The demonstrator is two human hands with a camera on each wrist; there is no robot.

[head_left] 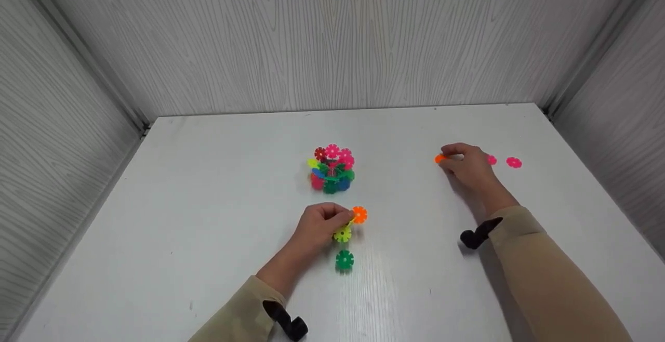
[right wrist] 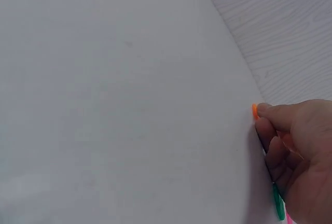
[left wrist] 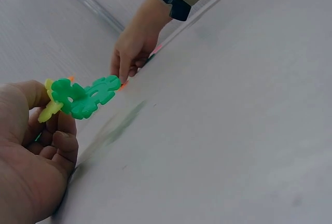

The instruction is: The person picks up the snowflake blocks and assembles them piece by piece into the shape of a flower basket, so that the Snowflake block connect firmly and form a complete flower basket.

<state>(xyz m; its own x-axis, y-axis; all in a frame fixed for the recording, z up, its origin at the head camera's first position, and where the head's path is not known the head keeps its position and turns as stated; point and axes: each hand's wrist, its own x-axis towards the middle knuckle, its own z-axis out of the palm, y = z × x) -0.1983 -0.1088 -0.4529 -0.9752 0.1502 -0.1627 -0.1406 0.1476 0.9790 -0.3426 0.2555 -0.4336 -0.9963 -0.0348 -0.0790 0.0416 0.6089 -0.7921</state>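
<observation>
My left hand (head_left: 322, 222) pinches a small joined chain of plastic snowflake discs above the table. In it are an orange disc (head_left: 359, 214), a yellow disc (head_left: 342, 234) and a green disc (head_left: 344, 260); the left wrist view shows two green pieces (left wrist: 78, 99) linked beside the yellow one. At the right, my right hand (head_left: 467, 168) pinches a loose orange snowflake disc (head_left: 440, 159) between thumb and fingertips, low at the tabletop. Its fingers hide part of that disc.
A built cluster of multicoloured snowflake discs (head_left: 332, 170) stands near the table's middle. Pink discs (head_left: 514, 162) lie right of my right hand, and a green disc (right wrist: 278, 201) shows below it in the right wrist view. Wood-grained panels (head_left: 332, 40) enclose the white table (head_left: 208, 201).
</observation>
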